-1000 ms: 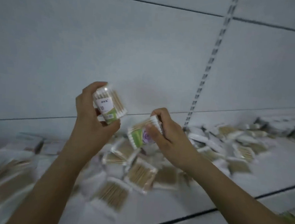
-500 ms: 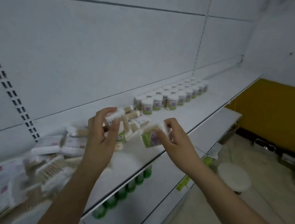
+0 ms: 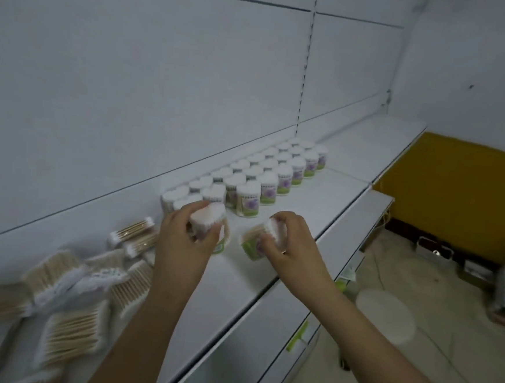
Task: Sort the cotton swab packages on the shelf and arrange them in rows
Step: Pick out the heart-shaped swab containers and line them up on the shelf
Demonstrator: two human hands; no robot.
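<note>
My left hand (image 3: 185,240) fingers grip one tub (image 3: 209,219), right hand (image 3: 289,244) another tub (image 3: 254,243); careless set-down risks toppling rows (image 3: 264,177).

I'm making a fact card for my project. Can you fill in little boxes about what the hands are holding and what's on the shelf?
left hand: grips one swab tub
right hand: grips a second swab tub, tilted
shelf: white
tidy rows: upright tubs, lined up beyond the hands
loose pile: flat swab packs jumbled at the left
floor: round white stool below
</note>
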